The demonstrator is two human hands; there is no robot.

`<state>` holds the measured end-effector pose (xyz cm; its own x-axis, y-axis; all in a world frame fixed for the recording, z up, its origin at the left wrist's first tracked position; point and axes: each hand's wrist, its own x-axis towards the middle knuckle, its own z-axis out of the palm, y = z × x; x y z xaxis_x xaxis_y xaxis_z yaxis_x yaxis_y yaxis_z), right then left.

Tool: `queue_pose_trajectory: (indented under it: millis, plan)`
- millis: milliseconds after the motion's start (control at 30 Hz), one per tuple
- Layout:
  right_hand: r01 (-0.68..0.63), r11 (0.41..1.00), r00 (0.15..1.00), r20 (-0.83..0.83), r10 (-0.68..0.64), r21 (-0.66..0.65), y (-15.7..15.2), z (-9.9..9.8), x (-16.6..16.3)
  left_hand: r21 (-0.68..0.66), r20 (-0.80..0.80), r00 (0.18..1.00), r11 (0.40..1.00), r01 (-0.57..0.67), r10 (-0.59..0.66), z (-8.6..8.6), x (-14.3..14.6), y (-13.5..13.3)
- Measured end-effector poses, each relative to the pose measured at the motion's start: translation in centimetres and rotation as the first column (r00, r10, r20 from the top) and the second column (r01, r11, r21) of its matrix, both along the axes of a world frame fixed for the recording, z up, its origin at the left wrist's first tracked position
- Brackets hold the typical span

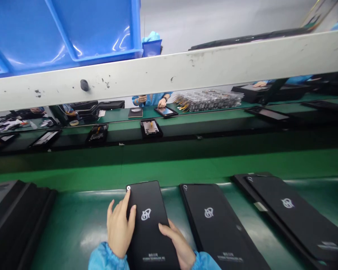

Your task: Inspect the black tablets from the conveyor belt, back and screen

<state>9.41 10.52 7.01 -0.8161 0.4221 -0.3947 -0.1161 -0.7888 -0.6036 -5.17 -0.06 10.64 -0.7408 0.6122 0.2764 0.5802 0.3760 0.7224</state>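
Note:
A black tablet (153, 236) lies back side up in front of me, with a pale logo in its middle and a light camera ring (129, 188) at its top left corner. My left hand (120, 225) is open over the tablet's left edge, fingers apart. Its index fingertip touches the camera ring, and the thumb rests by the edge. With the thumb on the back, my right hand (178, 242) grips the tablet's lower right edge; its other fingers are mostly hidden underneath. Just to the right lies a second black tablet (218, 225), also face down.
Another tablet (295, 213) lies over a black piece at right. Black trays (19, 221) are stacked at left. Beyond a green strip (169, 165), black trays (151, 128) with parts line a belt. A white beam (169, 73) and blue bin (64, 33) stand above. A co-worker's hands (162, 102) show behind.

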Motion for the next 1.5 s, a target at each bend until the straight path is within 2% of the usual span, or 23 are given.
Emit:
queue_pose_trajectory:
  millis: [267,367,567,800,933,1033,1500]
  plan:
    - [-0.02,1.0,1.0,-0.014,0.02,0.016,0.2,0.2,-0.2,-0.017,0.064,0.998,1.0,-0.011,0.012,0.1,-0.4,0.5]
    - [-0.019,1.0,1.0,-0.008,0.019,-0.008,0.3,0.1,-0.2,-0.064,0.035,0.999,0.998,-0.006,0.008,0.2,-0.3,0.4]
    - [0.005,0.998,1.0,-0.001,-0.005,-0.068,0.5,-0.1,0.0,-0.009,-0.024,1.0,1.0,-0.015,0.015,0.9,0.6,0.0]
    - [0.015,0.999,1.0,0.025,-0.014,-0.04,0.4,-0.2,0.3,0.035,-0.214,0.977,0.999,-0.002,0.009,0.8,1.3,-1.1]
    - [0.001,1.0,0.999,0.046,0.0,-0.023,0.4,-0.7,0.4,0.102,-0.476,0.88,0.993,0.065,-0.009,0.2,1.0,-1.5]
    - [0.002,1.0,0.999,0.036,-0.001,-0.02,0.3,-0.9,0.5,0.109,-0.564,0.825,0.989,0.104,-0.025,0.1,0.8,-1.5]
    - [0.008,1.0,0.999,0.041,-0.008,-0.015,0.2,-0.7,0.6,0.116,-0.509,0.859,0.984,0.138,-0.061,-0.3,0.9,-1.6]
